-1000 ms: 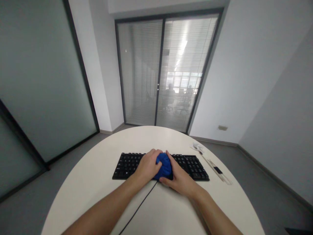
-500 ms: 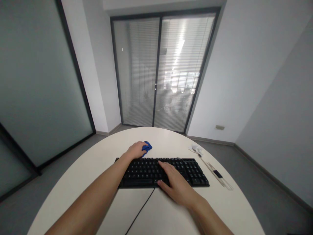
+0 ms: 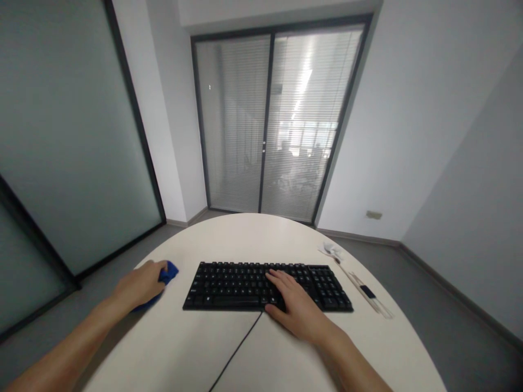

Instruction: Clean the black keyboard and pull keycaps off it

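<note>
Head view: my left hand (image 3: 141,284) grips the blue cloth (image 3: 170,271), left of the keyboard (image 3: 229,286). My right hand (image 3: 300,311) rests on the keyboard, fingers extended and not gripping. Step in hand, as judged: bracing the keyboard with the cloth held off it. Any cloth movement from here calls for a secure pinch and light bracing pressure (mind the cord (image 3: 232,357) at the keyboard's near edge).
</note>
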`<state>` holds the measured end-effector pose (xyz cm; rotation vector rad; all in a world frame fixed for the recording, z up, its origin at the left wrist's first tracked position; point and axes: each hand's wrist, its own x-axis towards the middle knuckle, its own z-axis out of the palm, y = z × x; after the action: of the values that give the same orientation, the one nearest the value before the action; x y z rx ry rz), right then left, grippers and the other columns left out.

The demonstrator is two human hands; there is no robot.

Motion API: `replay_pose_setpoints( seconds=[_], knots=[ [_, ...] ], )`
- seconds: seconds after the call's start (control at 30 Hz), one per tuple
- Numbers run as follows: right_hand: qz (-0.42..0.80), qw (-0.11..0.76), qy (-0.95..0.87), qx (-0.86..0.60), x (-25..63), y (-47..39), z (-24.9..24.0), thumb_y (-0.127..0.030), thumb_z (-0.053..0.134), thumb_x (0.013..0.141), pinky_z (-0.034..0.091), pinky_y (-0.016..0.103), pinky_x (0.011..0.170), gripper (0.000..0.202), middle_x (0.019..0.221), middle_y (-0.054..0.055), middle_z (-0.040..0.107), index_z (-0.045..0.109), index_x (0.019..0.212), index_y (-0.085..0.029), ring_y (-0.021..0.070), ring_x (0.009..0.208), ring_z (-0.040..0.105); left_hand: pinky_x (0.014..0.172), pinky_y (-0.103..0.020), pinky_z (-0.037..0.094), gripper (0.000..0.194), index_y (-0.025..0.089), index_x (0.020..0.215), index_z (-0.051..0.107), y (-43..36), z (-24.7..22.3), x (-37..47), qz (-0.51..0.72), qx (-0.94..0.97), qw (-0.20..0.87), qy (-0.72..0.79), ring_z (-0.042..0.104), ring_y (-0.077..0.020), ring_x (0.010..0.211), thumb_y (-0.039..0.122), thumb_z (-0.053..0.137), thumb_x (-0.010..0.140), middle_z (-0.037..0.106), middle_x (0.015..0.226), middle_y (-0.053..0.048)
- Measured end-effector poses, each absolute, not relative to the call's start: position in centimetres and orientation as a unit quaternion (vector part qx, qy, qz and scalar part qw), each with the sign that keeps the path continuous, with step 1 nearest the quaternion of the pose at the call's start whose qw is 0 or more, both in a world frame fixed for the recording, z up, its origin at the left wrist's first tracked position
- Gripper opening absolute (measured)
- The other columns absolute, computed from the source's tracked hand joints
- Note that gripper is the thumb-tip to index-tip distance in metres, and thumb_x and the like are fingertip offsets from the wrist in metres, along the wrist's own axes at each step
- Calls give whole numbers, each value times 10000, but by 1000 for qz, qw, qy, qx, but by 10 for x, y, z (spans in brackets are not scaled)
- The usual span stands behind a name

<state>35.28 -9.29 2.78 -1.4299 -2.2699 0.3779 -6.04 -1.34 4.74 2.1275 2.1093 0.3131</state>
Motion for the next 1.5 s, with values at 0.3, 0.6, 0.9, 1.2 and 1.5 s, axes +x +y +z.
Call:
replay_pose_setpoints(
  seconds=[0.3, 0.6, 0.9, 1.2, 1.5],
  knots=[
    [119, 211, -819, -519, 344, -104, 36, -405, 645, 815, 258, 460, 1167, 629, 1518, 90, 389, 500, 1395, -211, 278, 1399, 323, 940, -350, 458, 401, 232, 1027, 669, -84, 114, -62, 100, 800, 297, 511, 620, -263, 994, 197, 510, 660, 711, 1019, 3],
    [79, 184, -823, -532, 340, -118, 45, -468, 626, 831, 258, 534, 1108, 591, 1510, 67, 407, 507, 1388, -310, 312, 1391, 324, 986, -383, 433, 486, 249, 1284, 575, -63, 45, 24, 221, 807, 27, 547, 564, -263, 1108, 139, 458, 826, 617, 1206, -84],
    [78, 182, -823, -532, 338, -121, 44, -497, 604, 847, 273, 556, 1073, 581, 1504, 68, 411, 492, 1394, -334, 321, 1376, 329, 1012, -383, 410, 536, 312, 1217, 635, -95, 59, 76, 219, 853, 74, 468, 527, -253, 1122, 69, 520, 754, 600, 1218, -42],
    [33, 196, -813, -547, 320, -116, 40, -544, 585, 857, 339, 505, 1062, 593, 1466, 64, 457, 492, 1399, -320, 310, 1324, 380, 1044, -360, 418, 506, 285, 1231, 616, -99, 38, 95, 417, 782, 135, 443, 555, -216, 1158, 74, 509, 783, 601, 1261, -26],
    [-19, 206, -786, -582, 297, -107, 37, -547, 572, 856, 353, 494, 1059, 607, 1415, 103, 498, 516, 1387, -257, 323, 1260, 436, 1049, -387, 419, 355, 226, 1176, 633, -90, 12, 81, 497, 685, 252, 469, 589, -224, 1141, 173, 509, 848, 653, 1205, -61]
  ],
)
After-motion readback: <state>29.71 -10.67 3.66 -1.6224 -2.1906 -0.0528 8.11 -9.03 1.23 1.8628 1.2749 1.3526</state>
